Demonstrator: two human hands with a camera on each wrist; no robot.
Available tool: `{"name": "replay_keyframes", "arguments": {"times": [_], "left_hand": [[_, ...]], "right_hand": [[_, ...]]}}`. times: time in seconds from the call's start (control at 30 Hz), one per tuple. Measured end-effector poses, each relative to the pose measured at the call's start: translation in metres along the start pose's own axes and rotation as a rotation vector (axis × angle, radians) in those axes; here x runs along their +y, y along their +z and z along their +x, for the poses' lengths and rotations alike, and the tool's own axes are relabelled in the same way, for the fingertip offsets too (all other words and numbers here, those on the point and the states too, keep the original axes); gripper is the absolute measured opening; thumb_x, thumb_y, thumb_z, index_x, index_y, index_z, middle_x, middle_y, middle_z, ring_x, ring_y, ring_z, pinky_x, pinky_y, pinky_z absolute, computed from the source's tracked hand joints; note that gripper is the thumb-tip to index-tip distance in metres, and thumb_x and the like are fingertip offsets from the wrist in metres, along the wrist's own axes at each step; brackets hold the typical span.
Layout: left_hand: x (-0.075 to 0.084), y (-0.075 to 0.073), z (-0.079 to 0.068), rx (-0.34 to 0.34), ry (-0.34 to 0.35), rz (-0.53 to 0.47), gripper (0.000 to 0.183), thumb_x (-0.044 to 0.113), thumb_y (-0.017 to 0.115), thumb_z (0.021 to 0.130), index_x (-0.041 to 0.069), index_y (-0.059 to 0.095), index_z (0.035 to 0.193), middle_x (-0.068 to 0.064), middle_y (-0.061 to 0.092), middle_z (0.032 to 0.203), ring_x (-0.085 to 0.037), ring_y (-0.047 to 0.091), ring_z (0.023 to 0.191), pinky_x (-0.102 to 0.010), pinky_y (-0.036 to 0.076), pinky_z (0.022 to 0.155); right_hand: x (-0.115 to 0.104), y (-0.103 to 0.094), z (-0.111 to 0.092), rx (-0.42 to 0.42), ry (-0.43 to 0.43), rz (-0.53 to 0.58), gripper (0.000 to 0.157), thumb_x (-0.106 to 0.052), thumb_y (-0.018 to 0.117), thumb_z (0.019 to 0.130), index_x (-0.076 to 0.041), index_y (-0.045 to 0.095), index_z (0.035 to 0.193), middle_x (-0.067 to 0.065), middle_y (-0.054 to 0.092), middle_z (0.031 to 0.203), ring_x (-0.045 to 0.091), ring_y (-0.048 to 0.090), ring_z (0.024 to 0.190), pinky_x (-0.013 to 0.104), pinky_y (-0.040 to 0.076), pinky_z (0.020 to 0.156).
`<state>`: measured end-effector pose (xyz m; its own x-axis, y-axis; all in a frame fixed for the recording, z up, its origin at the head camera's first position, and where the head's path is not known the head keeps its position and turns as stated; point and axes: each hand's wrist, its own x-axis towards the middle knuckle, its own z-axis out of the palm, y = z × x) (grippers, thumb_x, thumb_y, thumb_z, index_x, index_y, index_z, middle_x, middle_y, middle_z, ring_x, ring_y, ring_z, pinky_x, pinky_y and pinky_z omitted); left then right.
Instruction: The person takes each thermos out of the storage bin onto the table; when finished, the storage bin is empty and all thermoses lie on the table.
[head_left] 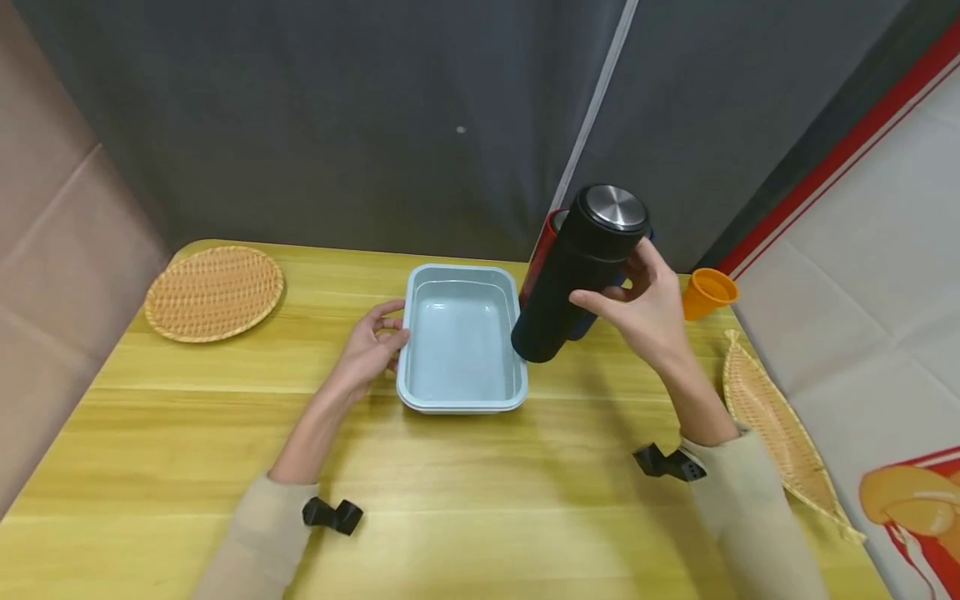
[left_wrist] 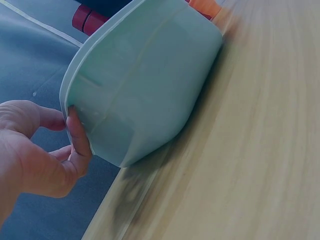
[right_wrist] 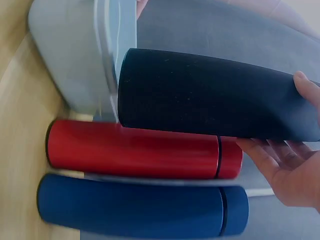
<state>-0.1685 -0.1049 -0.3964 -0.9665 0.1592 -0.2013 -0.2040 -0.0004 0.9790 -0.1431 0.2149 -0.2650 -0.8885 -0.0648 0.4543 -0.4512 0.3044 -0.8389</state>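
A black thermos (head_left: 573, 279) with a steel-topped lid is gripped near its top by my right hand (head_left: 648, 304). It tilts, its base beside the right rim of a light blue plastic basin (head_left: 461, 342). In the right wrist view the thermos (right_wrist: 200, 95) is off the table. My left hand (head_left: 371, 342) pinches the basin's left rim; the left wrist view shows thumb and fingers on the basin's wall (left_wrist: 145, 75). Behind the black thermos stand a red thermos (right_wrist: 135, 150) and a blue thermos (right_wrist: 135, 205), mostly hidden in the head view. The basin's inside shows nothing in it.
A round woven tray (head_left: 215, 293) lies at the table's back left. An orange cup (head_left: 707, 293) stands at the back right, and a long woven basket (head_left: 776, 425) lies along the right edge. A grey partition (head_left: 337, 125) rises behind the table.
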Motion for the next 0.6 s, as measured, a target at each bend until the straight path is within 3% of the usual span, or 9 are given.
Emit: {"name": "replay_keyframes", "arguments": {"times": [0.23, 0.6], "left_hand": [[0.001, 0.002, -0.001, 0.005, 0.0, 0.003, 0.055, 0.002, 0.054, 0.095, 0.007, 0.035, 0.146, -0.016, 0.045, 0.116, -0.016, 0.057, 0.072, -0.027, 0.051, 0.054], [0.0, 0.001, 0.0, 0.022, -0.009, -0.003, 0.054, 0.002, 0.053, 0.096, 0.007, 0.035, 0.146, -0.015, 0.045, 0.116, -0.016, 0.058, 0.077, -0.029, 0.053, 0.057]], "right_hand": [[0.009, -0.022, -0.011, 0.049, 0.046, -0.017, 0.066, 0.011, 0.078, 0.072, -0.009, 0.056, 0.131, 0.007, 0.06, 0.116, 0.02, 0.06, 0.099, 0.018, 0.053, 0.072], [0.047, -0.059, -0.021, 0.128, 0.124, -0.03, 0.062, 0.008, 0.077, 0.075, -0.009, 0.056, 0.13, 0.005, 0.059, 0.114, 0.016, 0.059, 0.101, 0.015, 0.053, 0.075]]}}
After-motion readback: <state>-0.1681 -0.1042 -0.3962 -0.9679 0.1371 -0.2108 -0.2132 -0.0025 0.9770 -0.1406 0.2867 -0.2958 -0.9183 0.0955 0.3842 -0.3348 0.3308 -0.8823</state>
